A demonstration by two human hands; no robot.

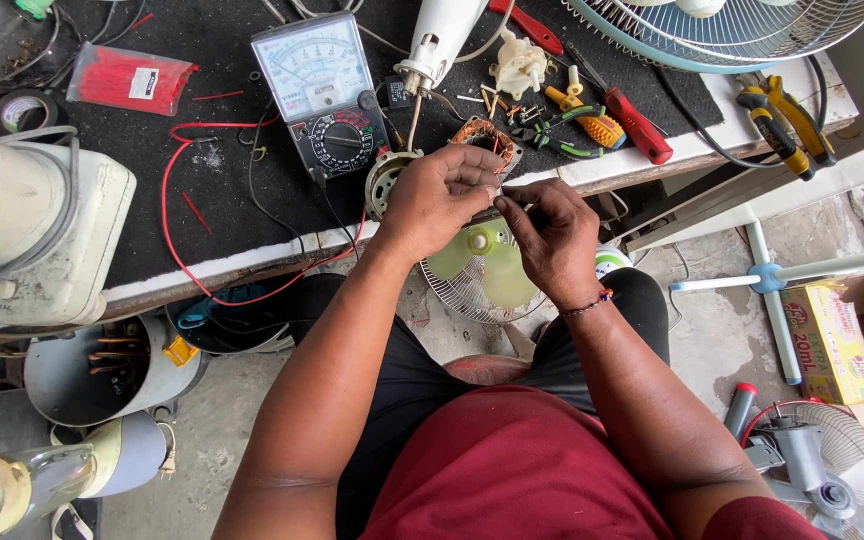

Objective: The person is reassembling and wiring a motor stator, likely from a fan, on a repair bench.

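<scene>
My left hand and my right hand meet at the front edge of the workbench, fingertips pinched together on a thin wire or small part I cannot make out. Just behind the left hand sits a fan motor stator with copper windings, and a round metal motor housing lies beside it. An analog multimeter stands to the left, with red and black leads trailing over the black mat.
Pliers, a red-handled screwdriver, yellow-handled cutters and a fan guard lie on the right of the bench. A white appliance sits at left. Below are a small fan, a bucket and a cardboard box.
</scene>
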